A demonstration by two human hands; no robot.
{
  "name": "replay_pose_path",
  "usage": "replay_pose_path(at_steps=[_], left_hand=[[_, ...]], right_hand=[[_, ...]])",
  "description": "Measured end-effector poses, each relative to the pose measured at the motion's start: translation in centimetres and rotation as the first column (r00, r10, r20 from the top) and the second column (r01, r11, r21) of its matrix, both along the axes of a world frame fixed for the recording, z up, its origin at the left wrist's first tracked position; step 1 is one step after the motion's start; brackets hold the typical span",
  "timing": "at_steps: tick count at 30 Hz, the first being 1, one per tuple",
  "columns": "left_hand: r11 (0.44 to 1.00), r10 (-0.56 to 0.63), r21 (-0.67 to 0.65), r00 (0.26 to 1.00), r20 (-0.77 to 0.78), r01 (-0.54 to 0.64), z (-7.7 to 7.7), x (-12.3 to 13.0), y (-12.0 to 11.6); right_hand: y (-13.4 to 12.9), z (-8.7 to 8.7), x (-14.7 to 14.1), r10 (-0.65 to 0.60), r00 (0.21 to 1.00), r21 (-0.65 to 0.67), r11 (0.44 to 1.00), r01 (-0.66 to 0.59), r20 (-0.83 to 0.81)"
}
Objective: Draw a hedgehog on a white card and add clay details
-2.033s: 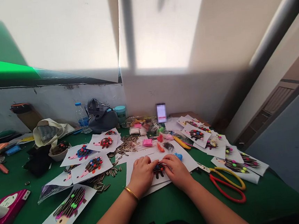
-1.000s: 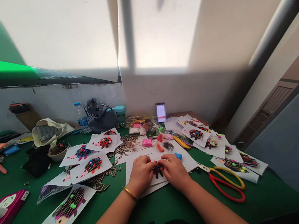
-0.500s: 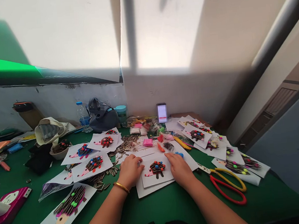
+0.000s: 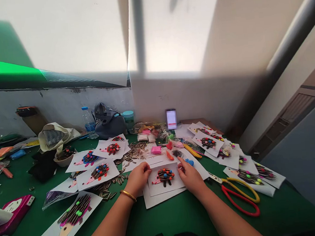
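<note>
A white card (image 4: pixel 158 190) lies at the centre on larger white sheets, bearing a hedgehog (image 4: pixel 165 176) with dark seed spines, a pink face and red and blue balls. My left hand (image 4: pixel 138 179), with a gold bangle on the wrist, is closed on the card's left edge, thumb and fingers together. On the other side, my right hand (image 4: pixel 189 175) pinches the card's right edge. Behind the card lie a pink clay packet (image 4: pixel 156 150), orange clay (image 4: pixel 169 155) and blue clay (image 4: pixel 189 162).
Finished hedgehog cards lie left (image 4: pixel 97 174) and right (image 4: pixel 208 143). Red and yellow scissors (image 4: pixel 240 195) rest at the right. Seeds (image 4: pixel 104 190) are scattered left of centre. A phone (image 4: pixel 171 119) stands at the back, near a bag (image 4: pixel 110 125) and a bottle (image 4: pixel 88 122).
The fingers of both my hands have closed in on the card's side edges. The card has shifted slightly, its near edge now a little farther from me.
</note>
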State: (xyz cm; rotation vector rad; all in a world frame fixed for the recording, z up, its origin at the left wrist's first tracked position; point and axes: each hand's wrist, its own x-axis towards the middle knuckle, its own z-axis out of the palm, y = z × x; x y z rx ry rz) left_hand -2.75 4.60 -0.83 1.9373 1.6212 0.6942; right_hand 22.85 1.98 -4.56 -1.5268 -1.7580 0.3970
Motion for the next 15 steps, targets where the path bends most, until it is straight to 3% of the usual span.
replay_pose_path(at_steps=[4,9,15], left_hand=[[0.999,0.03,-0.036,0.973,0.228,-0.022,-0.6,-0.2,0.7],[0.994,0.081,-0.109,0.855,0.512,-0.028,-0.4,-0.2,1.1],[0.974,0.133,-0.222,0.686,0.715,0.043,0.4,0.5,0.0]], right_hand=[[-0.1,0.4,0.1,0.022,0.996,-0.053,0.998,-0.026,-0.086],[-0.3,1.1,-0.2,0.07,0.979,-0.118,0.989,-0.094,-0.194],[0.1,1.1,-0.1,-0.034,0.853,-0.159,0.986,-0.058,-0.521]])
